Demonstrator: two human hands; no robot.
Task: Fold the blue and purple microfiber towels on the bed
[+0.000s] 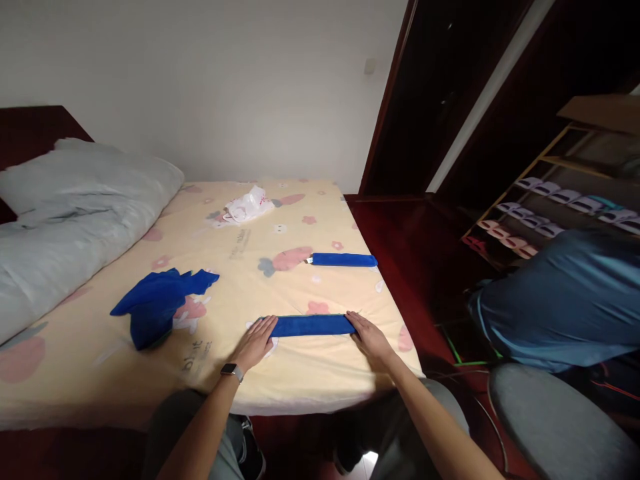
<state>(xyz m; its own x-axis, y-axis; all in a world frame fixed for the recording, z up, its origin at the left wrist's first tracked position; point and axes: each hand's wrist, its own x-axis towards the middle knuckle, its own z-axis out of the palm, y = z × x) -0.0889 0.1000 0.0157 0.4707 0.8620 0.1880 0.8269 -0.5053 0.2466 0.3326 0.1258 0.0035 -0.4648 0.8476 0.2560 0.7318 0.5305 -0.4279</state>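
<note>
A blue cloth (311,325), folded into a long flat strip, lies crosswise on the bed near its front edge. On the strip's left end rests my left hand (257,339), laid flat with the fingers stretched out. My right hand (369,335) presses on the right end, its fingers extended too. Farther back, a second folded blue cloth (345,260) lies parallel, with a small white tag at its left end. A crumpled blue cloth (157,303) is spread loosely to the left of my hands.
The bed (280,287) has a yellow patterned sheet. A white plastic bag (250,205) sits toward the wall, and a grey quilt (90,213) is heaped at left. Off the bed's right side are a grey stool (555,420), a blue-covered bulky object (560,300) and a shoe rack (530,157).
</note>
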